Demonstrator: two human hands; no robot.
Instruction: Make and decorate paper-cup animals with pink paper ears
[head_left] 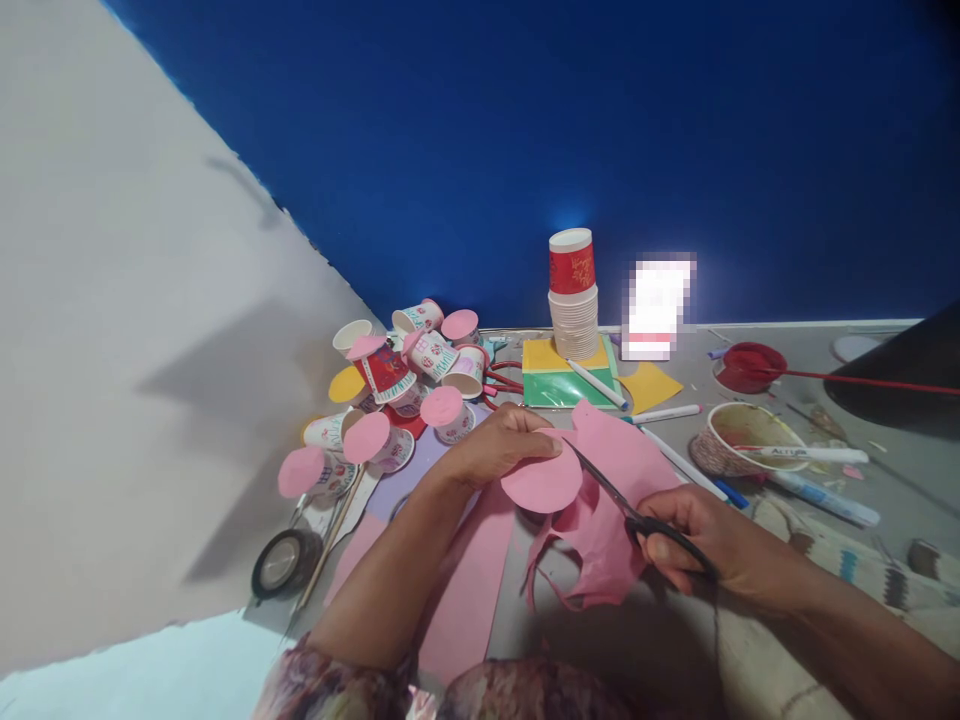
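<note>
My left hand pinches the upper edge of a round pink paper disc between thumb and fingers. In my right hand is a pair of black-handled scissors, fingers through the loops. Their blades reach up and left to the disc's right edge, near my left thumb. A larger pink paper sheet hangs behind and below the blades, with a curled cut strip at its lower left. Whether the disc is still joined to that sheet is hidden by the blades and my thumb.
Decorated paper cups, several with pink discs on them, crowd the left. A cup stack stands on a green and yellow packet at the back. Black tape, markers, a cut-down cup and red thread lie around.
</note>
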